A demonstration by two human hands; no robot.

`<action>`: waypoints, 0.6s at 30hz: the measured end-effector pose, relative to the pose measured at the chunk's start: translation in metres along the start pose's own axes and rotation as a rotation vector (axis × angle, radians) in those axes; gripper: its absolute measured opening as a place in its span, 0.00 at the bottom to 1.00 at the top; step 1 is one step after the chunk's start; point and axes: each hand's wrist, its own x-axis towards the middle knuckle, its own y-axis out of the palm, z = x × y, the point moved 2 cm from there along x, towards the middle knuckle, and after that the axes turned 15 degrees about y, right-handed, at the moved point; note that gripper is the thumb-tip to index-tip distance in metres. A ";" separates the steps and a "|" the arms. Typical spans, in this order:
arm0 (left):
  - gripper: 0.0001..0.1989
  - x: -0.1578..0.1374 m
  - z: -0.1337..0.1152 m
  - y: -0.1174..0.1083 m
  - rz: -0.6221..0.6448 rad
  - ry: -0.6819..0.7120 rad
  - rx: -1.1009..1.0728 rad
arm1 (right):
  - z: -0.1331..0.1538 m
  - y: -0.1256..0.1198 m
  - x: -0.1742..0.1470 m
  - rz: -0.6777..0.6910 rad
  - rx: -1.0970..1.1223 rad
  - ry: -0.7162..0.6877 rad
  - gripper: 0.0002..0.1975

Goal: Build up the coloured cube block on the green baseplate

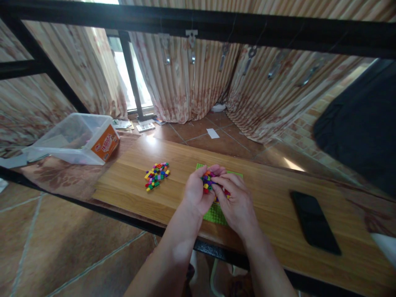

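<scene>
My left hand is turned palm up and cupped around a heap of small coloured toy bricks. Over that palm, the thumb and fingers of my right hand pinch together at a small dark purple or blue brick, partly hidden by the fingertips. Both hands are above a green studded baseplate, which they largely cover. More bricks show in red and yellow below the right fingers. To the left, a loose pile of mixed toy bricks lies on the wooden board.
A black phone lies on the board at right. At far left stands a clear plastic box with an orange label. A dark metal bar with hanging clips crosses above. Behind are curtains and a tiled floor with papers.
</scene>
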 end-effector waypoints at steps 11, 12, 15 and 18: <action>0.15 0.002 0.002 -0.003 -0.059 0.079 0.002 | 0.000 0.000 -0.002 0.011 0.228 0.125 0.05; 0.14 0.003 0.002 -0.004 -0.065 0.092 0.005 | 0.001 0.000 -0.003 0.030 0.228 0.114 0.05; 0.14 0.003 0.003 -0.005 -0.043 0.098 0.000 | 0.008 -0.002 -0.004 0.124 0.183 0.074 0.06; 0.14 0.001 0.002 -0.005 0.013 0.092 0.000 | 0.016 -0.003 -0.005 0.221 0.130 0.022 0.07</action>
